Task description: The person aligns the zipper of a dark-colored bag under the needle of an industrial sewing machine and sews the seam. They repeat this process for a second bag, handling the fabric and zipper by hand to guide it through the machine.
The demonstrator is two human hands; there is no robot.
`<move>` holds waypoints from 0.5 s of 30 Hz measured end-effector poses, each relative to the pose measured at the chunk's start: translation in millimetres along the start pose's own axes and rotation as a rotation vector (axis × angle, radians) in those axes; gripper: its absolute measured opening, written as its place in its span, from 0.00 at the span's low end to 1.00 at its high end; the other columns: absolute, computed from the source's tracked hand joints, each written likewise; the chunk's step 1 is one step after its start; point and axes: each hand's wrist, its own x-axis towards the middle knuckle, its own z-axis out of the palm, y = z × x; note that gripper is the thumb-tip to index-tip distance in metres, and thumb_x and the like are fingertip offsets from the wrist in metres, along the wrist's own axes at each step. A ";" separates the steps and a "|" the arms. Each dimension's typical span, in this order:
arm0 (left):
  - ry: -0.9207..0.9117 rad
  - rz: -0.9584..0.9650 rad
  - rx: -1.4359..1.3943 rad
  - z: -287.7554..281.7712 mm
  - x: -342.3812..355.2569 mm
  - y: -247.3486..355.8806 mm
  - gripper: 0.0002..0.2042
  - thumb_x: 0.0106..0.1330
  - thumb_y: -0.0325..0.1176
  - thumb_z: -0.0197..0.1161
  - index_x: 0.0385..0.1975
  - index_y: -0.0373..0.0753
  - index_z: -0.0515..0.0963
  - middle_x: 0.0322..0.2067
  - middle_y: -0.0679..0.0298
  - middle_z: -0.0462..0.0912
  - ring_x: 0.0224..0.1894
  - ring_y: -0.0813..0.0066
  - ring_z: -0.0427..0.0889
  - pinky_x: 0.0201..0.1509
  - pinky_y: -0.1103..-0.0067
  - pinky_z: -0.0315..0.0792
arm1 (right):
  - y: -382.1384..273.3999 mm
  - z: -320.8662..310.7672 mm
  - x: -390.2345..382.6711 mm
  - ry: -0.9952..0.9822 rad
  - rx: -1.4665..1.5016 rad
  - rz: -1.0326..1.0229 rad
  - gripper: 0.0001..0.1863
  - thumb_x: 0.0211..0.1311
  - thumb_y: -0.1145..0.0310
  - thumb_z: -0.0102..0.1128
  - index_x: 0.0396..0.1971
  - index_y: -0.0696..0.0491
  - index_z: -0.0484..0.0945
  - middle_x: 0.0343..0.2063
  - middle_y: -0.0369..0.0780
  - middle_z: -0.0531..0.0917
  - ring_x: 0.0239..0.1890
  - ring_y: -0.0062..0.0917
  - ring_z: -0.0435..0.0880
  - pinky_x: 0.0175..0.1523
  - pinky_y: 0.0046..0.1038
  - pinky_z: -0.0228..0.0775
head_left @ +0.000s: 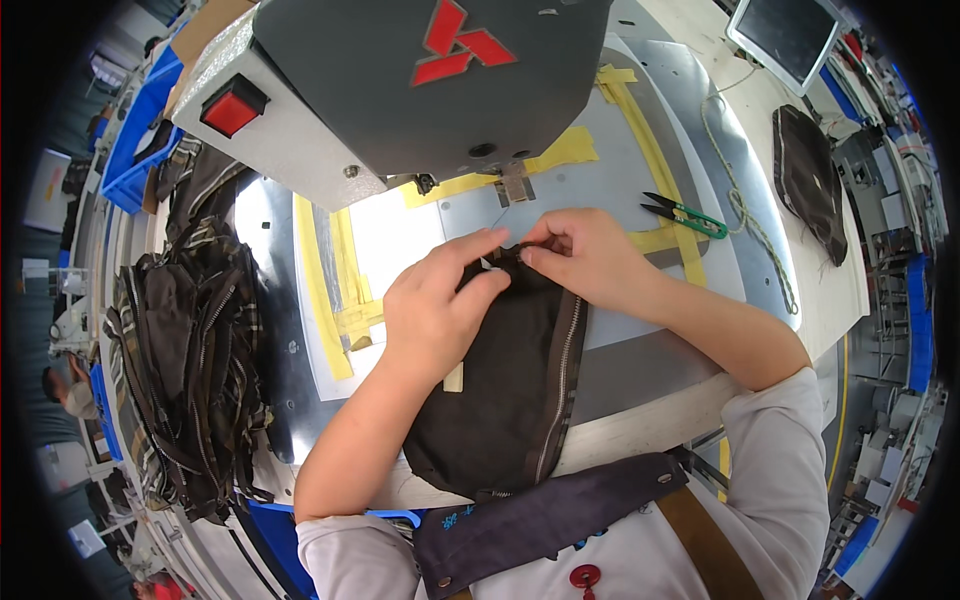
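Note:
A dark brown fabric piece [490, 390] with a metal zipper [562, 385] along its right side lies in front of me, over the near edge of the sewing machine bed. My left hand [440, 295] pinches its far edge, thumb and forefinger almost together, with a small white bit showing by them. Close beside it, my right hand [575, 255] pinches the same edge. Just beyond my fingertips is the needle area of the sewing machine [430, 90], a dark grey head with a red emblem. What exactly sits between the fingertips is hidden.
Several dark zippered fabric pieces [185, 370] are heaped at the left. Green-handled thread snips [685, 215] and a cord [740, 200] lie right of the yellow-taped plate. Another dark piece [810, 185] rests farther right, below a screen [785, 40]. A blue bin [135, 165] stands far left.

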 end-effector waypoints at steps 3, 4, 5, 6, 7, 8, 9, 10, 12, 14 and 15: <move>0.056 0.106 0.070 2.5 0.8 4.2 0.10 0.43 0.22 0.70 0.25 0.41 0.78 0.38 0.67 0.83 0.36 0.67 0.83 0.36 0.77 0.78 | 1.2 0.5 0.5 0.007 -0.012 -0.009 0.06 0.61 0.75 0.60 0.35 0.62 0.79 0.28 0.37 0.82 0.30 0.15 0.78 0.37 0.20 0.72; 0.034 0.062 0.059 5.4 -0.3 5.0 0.10 0.43 0.23 0.71 0.24 0.41 0.78 0.37 0.66 0.83 0.36 0.66 0.83 0.35 0.77 0.78 | 3.3 1.4 0.8 0.011 -0.006 -0.025 0.06 0.61 0.75 0.60 0.34 0.62 0.79 0.28 0.37 0.82 0.30 0.15 0.78 0.37 0.20 0.72; 0.012 0.017 0.049 6.6 -0.4 5.6 0.10 0.43 0.23 0.71 0.24 0.41 0.78 0.37 0.66 0.83 0.36 0.65 0.83 0.34 0.76 0.77 | 5.0 2.2 0.9 0.021 0.005 -0.047 0.07 0.60 0.74 0.60 0.34 0.62 0.79 0.28 0.39 0.83 0.30 0.18 0.79 0.37 0.22 0.72; 0.001 -0.005 0.084 4.8 1.6 5.4 0.11 0.42 0.22 0.70 0.25 0.42 0.78 0.33 0.66 0.81 0.34 0.65 0.81 0.35 0.75 0.76 | 6.7 3.2 0.9 0.031 0.015 -0.069 0.08 0.59 0.73 0.61 0.34 0.62 0.80 0.27 0.41 0.83 0.29 0.21 0.81 0.37 0.24 0.73; -0.030 0.005 0.099 3.2 1.8 4.7 0.10 0.43 0.23 0.69 0.26 0.41 0.77 0.32 0.66 0.80 0.35 0.65 0.81 0.37 0.74 0.76 | 8.6 3.7 0.6 0.044 0.026 -0.089 0.09 0.58 0.72 0.61 0.33 0.62 0.80 0.26 0.43 0.84 0.28 0.24 0.82 0.37 0.26 0.74; -0.060 0.016 0.113 1.2 1.3 4.0 0.10 0.44 0.23 0.68 0.27 0.41 0.77 0.32 0.66 0.78 0.35 0.65 0.80 0.39 0.73 0.75 | 10.4 3.9 0.7 0.043 0.034 -0.092 0.09 0.58 0.72 0.61 0.33 0.62 0.80 0.26 0.43 0.84 0.29 0.24 0.82 0.37 0.26 0.74; -0.090 0.026 0.128 0.2 1.6 3.9 0.09 0.45 0.23 0.66 0.27 0.40 0.77 0.31 0.66 0.77 0.35 0.66 0.79 0.41 0.72 0.75 | 12.0 4.1 0.8 0.042 0.043 -0.095 0.09 0.58 0.72 0.61 0.33 0.62 0.80 0.26 0.43 0.84 0.29 0.24 0.82 0.37 0.26 0.74; -0.105 0.009 0.134 -0.6 2.1 4.6 0.09 0.45 0.23 0.67 0.28 0.41 0.77 0.31 0.66 0.76 0.36 0.65 0.78 0.43 0.71 0.74 | 12.7 4.5 0.9 0.038 0.050 -0.098 0.09 0.58 0.71 0.61 0.33 0.62 0.80 0.26 0.43 0.84 0.29 0.24 0.82 0.37 0.26 0.74; -0.134 -0.025 0.145 -2.0 3.8 5.6 0.10 0.44 0.23 0.68 0.28 0.41 0.77 0.32 0.66 0.75 0.39 0.64 0.77 0.46 0.68 0.73 | 10.7 4.0 0.2 0.038 0.032 -0.100 0.09 0.57 0.71 0.61 0.33 0.62 0.80 0.26 0.43 0.84 0.29 0.24 0.82 0.37 0.27 0.74; -0.125 -0.034 0.144 -3.1 3.9 3.4 0.11 0.44 0.24 0.68 0.28 0.41 0.77 0.34 0.66 0.76 0.40 0.62 0.77 0.48 0.67 0.72 | 7.6 3.2 -0.2 0.029 0.010 -0.087 0.08 0.58 0.72 0.61 0.33 0.62 0.80 0.27 0.42 0.83 0.30 0.22 0.81 0.37 0.25 0.73; -0.120 -0.038 0.143 -3.4 4.0 2.5 0.11 0.44 0.24 0.69 0.28 0.41 0.77 0.35 0.66 0.76 0.41 0.62 0.76 0.49 0.66 0.71 | 5.6 2.9 -0.1 0.021 -0.003 -0.075 0.07 0.59 0.73 0.61 0.34 0.62 0.79 0.28 0.40 0.82 0.30 0.19 0.80 0.37 0.24 0.73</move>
